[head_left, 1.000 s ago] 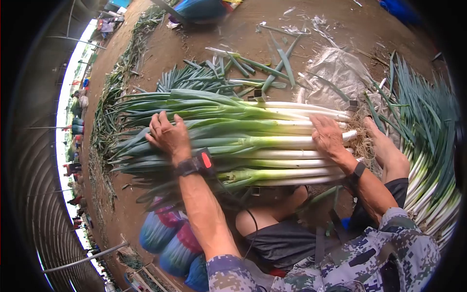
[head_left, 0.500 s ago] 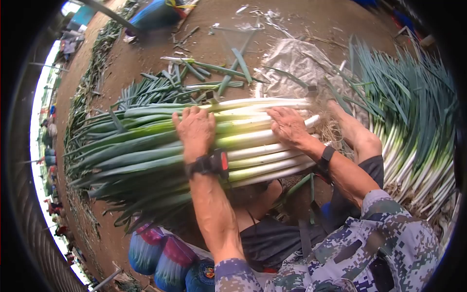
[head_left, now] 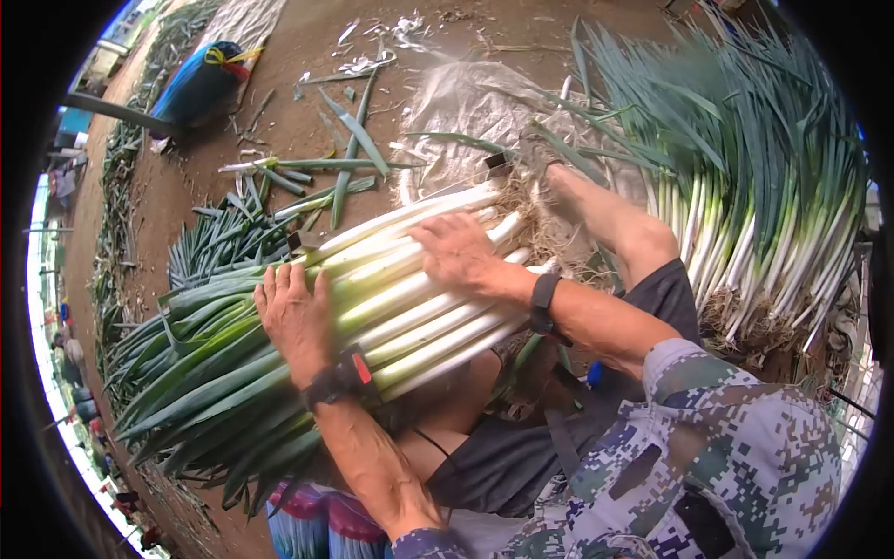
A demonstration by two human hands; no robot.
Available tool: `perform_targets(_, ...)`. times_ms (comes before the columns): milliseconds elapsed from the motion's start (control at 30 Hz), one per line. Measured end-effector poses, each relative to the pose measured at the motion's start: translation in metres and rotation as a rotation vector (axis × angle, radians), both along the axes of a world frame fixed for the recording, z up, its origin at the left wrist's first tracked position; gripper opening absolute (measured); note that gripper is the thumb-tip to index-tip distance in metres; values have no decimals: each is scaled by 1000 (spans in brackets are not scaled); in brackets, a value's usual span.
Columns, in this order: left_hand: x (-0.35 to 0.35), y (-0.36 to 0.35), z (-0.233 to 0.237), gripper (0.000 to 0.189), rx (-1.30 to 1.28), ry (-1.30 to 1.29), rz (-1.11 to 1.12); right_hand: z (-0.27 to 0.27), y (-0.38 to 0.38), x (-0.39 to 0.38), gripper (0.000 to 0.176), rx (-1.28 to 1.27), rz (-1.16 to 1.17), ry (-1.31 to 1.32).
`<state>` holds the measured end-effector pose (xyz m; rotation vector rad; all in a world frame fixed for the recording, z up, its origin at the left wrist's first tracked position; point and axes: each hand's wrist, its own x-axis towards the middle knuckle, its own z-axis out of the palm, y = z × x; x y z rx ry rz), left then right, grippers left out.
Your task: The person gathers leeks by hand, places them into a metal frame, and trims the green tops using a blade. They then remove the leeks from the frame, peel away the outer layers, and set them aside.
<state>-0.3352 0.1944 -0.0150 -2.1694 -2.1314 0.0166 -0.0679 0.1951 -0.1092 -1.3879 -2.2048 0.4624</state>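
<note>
Pressing the leek bundle (head_left: 419,321) across the lap: left hand (head_left: 296,321) on leaves, right hand (head_left: 458,250) on white stalks, palms spread flat, not gripping. Stalks lie gathered, no tie visible; loose leek pile (head_left: 764,186) at right.

One left hand (head_left: 293,317), one right hand (head_left: 456,250), one leek bundle (head_left: 396,298), one leek pile (head_left: 745,186), one plastic sheet (head_left: 466,102), one blue bag (head_left: 200,84)

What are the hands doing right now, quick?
Left hand: open, palm flat on the green part of the leek bundle.
Right hand: open, palm flat on the white stalks, gripping nothing.
</note>
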Motion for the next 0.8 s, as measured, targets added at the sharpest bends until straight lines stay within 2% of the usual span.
perform_targets(67, 9, -8, 6, 42, -15, 11, -26, -5, -1, -2, 46, 125, -15, 85)
perform_targets(133, 26, -18, -2, 44, -44, 120, 29, -19, 4, -3, 35, 63, -62, 205)
perform_targets(167, 24, -16, -15, 46, -53, 191, 66, -18, 7, -2, 37, 78, -50, 167)
perform_targets(200, 30, -9, -12, 47, -111, 189, 138, -8, 9, -6, 42, -15, -101, 38)
perform_targets(300, 43, 1, 3, 43, -122, 226, 135, -16, 19, -13, 44, -136, -81, 76)
perform_targets(333, 44, 3, 7, 45, -195, 225, 165, -22, 17, -16, 44, -18, -120, 49)
perform_targets(400, 42, 1, 5, 46, -181, 220, 168, -17, 21, 0, 44, -100, 26, 178)
perform_targets(433, 38, 1, 3, 47, -182, 203, 164, -16, 11, 14, 46, 11, 6, 436)
perform_targets(467, 31, 0, -4, 44, -94, 212, 107, 6, 6, 41, 47, -44, -8, 499)
perform_targets(533, 15, 2, -8, 44, -116, 258, 87, 75, 10, 129, 48, -164, -12, 623)
perform_targets(600, 13, 0, -9, 43, -84, 234, 97, 83, 8, 222, 45, -125, -146, 492)
perform_targets(633, 15, 1, -8, 43, -66, 218, 100, 83, 10, 278, 42, -397, -274, 359)
perform_targets(667, 17, 3, -8, 42, -72, 204, 96, 69, -1, 325, 40, -254, -462, 455)
perform_targets(733, 16, 3, -4, 40, -98, 186, 94, 19, -30, 424, 36, -196, -843, 450)
perform_targets(767, 14, 1, -3, 41, -34, 109, 24, -14, -54, 473, 37, -332, -994, 447)
perform_targets(800, 13, 0, -3, 42, 31, 30, -46, -53, -83, 515, 38, -486, -1132, 295)
